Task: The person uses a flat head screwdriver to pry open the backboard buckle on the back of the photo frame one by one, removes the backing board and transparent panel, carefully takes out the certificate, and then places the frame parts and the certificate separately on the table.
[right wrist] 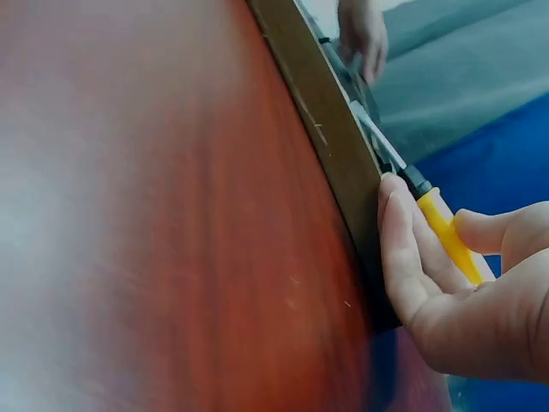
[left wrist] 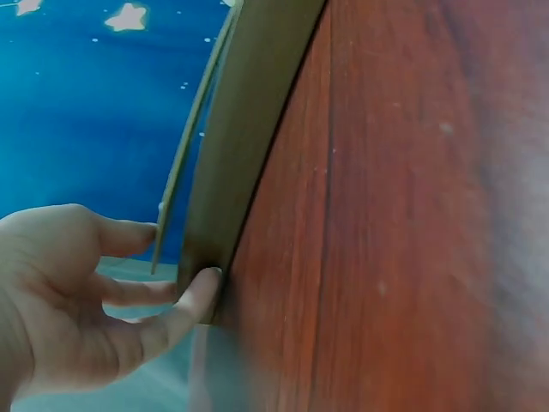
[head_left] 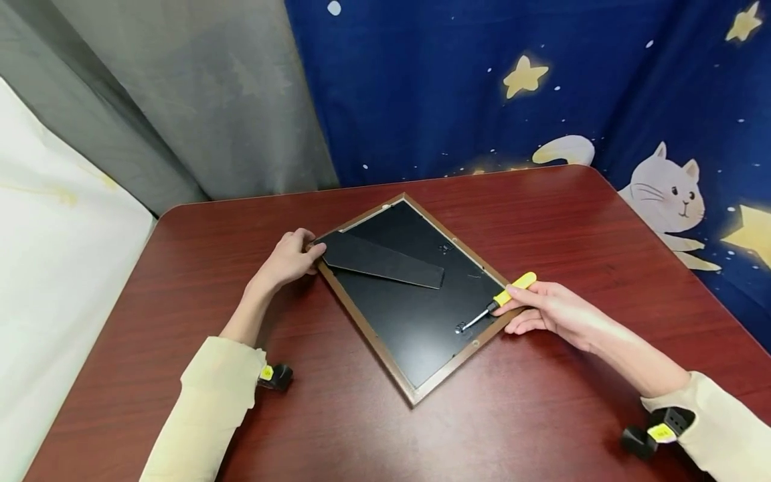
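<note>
Yellow-handled screwdriver [head_left: 500, 299] sits pinched in my right grip [head_left: 557, 311], tip at the back of the picture frame [head_left: 385, 318]. My left grip [head_left: 289, 258] grasps its left corner; its far corner nears the bench's [head_left: 542, 415] far edge.

On the head, looks forward and down from above and behind the left hand [head_left: 292, 258] and right hand [head_left: 557, 311], far enough off to take in both and the whole picture frame [head_left: 394, 314] between them. On the left wrist, looks from close beside the left hand, low along the tabletop [head_left: 337, 428] and frame's side. On the right wrist, looks as near past the right hand, catching the left hand farther off; shares the right hand's screwdriver [head_left: 515, 289] with the head view.
</note>
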`<state>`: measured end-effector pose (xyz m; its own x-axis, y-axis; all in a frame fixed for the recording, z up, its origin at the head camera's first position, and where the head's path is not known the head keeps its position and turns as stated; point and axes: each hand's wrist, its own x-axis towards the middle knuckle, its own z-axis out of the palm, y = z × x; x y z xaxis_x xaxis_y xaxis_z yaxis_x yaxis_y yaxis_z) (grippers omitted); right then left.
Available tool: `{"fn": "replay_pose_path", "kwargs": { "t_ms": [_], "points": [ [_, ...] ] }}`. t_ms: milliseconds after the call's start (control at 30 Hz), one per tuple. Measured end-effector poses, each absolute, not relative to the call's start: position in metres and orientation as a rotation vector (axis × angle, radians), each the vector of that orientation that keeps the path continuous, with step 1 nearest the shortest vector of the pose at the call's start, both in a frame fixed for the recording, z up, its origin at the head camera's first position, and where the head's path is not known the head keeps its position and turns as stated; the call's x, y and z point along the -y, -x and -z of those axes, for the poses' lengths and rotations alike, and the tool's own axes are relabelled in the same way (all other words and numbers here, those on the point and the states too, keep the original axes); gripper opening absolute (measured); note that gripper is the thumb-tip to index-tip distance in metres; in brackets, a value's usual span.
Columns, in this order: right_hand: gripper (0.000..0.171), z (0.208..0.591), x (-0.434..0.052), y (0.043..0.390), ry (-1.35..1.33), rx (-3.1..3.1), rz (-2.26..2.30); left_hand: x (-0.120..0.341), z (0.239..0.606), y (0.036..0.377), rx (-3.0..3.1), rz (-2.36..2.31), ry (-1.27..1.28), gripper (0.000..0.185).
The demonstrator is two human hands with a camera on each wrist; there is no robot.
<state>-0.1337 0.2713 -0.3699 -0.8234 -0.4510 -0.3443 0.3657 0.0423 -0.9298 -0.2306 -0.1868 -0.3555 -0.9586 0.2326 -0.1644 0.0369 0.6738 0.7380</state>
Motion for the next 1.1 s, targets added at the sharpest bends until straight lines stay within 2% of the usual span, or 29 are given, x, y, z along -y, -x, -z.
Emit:
{"fn": "replay_pose_path", "kwargs": {
  "t_ms": [233,400,600,733,900,1100],
  "points": [
    [0.044,0.368,-0.276,0.165,-0.03,-1.891,1.803,0.202,0.348,0.202,-2.634,-1.07,-0.225,0.038],
    [0.039,0.37,-0.275,0.188,-0.055,-1.954,1.812,0.212,0.34,0.18,-2.5,-1.119,-0.158,0.031],
    [0.039,0.373,-0.271,0.208,-0.042,-2.059,1.788,0.219,0.329,0.17,-2.336,-1.098,-0.178,0.033],
    [0.035,0.372,-0.271,0.203,-0.033,-2.035,1.864,0.216,0.326,0.177,-2.387,-0.98,-0.234,0.036],
    [0.027,0.369,-0.275,0.176,0.031,-1.837,2.052,0.208,0.335,0.197,-2.477,-0.927,-0.274,0.04],
    [0.025,0.373,-0.272,0.146,0.252,-1.84,1.888,0.204,0.346,0.217,-2.525,-0.924,-0.321,0.039]
  ]
}}
